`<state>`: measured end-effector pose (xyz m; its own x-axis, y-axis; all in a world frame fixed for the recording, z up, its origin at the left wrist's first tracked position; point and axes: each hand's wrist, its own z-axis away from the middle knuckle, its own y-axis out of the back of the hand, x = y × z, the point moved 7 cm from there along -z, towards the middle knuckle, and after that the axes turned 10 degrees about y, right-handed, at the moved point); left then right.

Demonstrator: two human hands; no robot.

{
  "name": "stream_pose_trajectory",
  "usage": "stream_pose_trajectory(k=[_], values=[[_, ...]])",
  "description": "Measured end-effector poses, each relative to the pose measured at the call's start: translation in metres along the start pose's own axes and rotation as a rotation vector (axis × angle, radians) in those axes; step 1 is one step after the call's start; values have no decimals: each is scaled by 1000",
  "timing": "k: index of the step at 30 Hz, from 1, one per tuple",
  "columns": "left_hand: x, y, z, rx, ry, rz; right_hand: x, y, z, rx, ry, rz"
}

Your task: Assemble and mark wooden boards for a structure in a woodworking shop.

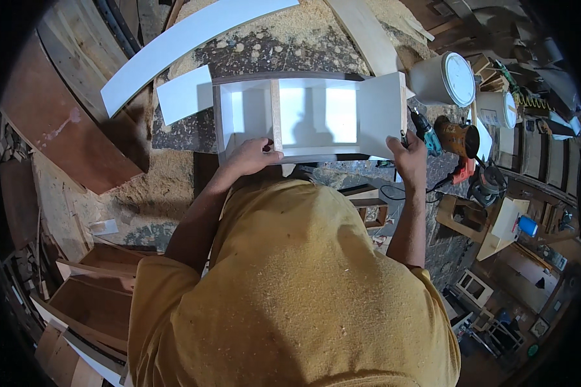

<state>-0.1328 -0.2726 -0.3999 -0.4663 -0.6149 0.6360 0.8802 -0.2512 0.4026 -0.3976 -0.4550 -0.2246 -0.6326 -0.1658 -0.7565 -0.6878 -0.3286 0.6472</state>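
A long white box-shaped cabinet [319, 116] lies on the workbench in front of me, its open side facing up. A divider [277, 113] with a bare wooden edge crosses it left of the middle, and a white panel [382, 109] stands at its right end. My left hand [255, 156] grips the cabinet's near edge, fingers curled beside the divider's near end. At the near right corner my right hand [409, 155] pinches a small dark thing against the panel's edge; too little of it shows to name it.
A teal drill [426, 133] lies just right of my right hand, near a rusty can [458, 137] and a white bucket [442, 79]. White boards [186, 95] lie left of the cabinet. Sawdust covers the bench. Wooden drawers [90, 300] stand at lower left.
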Motion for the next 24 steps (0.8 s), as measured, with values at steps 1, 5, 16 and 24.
stream_pose_trajectory(k=[1,5,16,24], values=[[2,1,1,0,-1,1,1,-1,0,-9,-7,-43],[2,2,2,5,17,-9,-4,-4,2,5,26,-160],[8,5,9,1,31,-12,-12,-12,-5,-58,2,125],[1,-1,3,13,5,0,-10,-3,-5,-30,56,358]])
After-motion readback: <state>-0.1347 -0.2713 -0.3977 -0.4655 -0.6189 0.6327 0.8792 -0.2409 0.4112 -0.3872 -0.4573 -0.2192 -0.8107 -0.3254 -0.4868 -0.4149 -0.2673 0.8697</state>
